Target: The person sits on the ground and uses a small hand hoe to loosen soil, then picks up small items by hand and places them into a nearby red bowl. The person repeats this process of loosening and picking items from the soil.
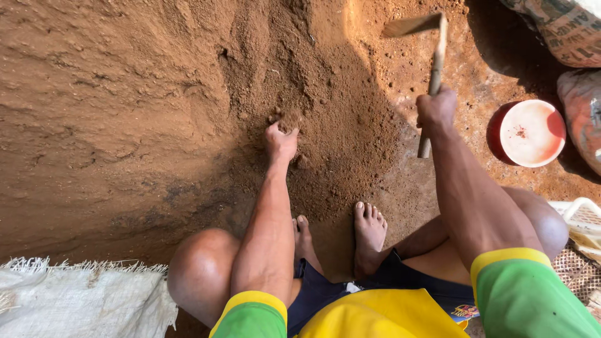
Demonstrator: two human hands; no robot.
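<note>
I squat barefoot over a heap of loose reddish-brown soil (188, 94). My left hand (280, 141) reaches forward and grips a small clump of soil (289, 122) at the foot of the heap. My right hand (436, 107) is closed around the wooden handle of a small hoe (432, 69), held raised above the ground with its flat blade pointing left at the top of the view. My bare feet (368, 231) rest on the soil between my knees.
A red bowl with a pale inside (532, 133) stands on the ground at the right. Woven sacks (563, 28) lie at the top right. A white sack (75, 300) lies at the lower left, and a white plastic basket (582, 216) at the right edge.
</note>
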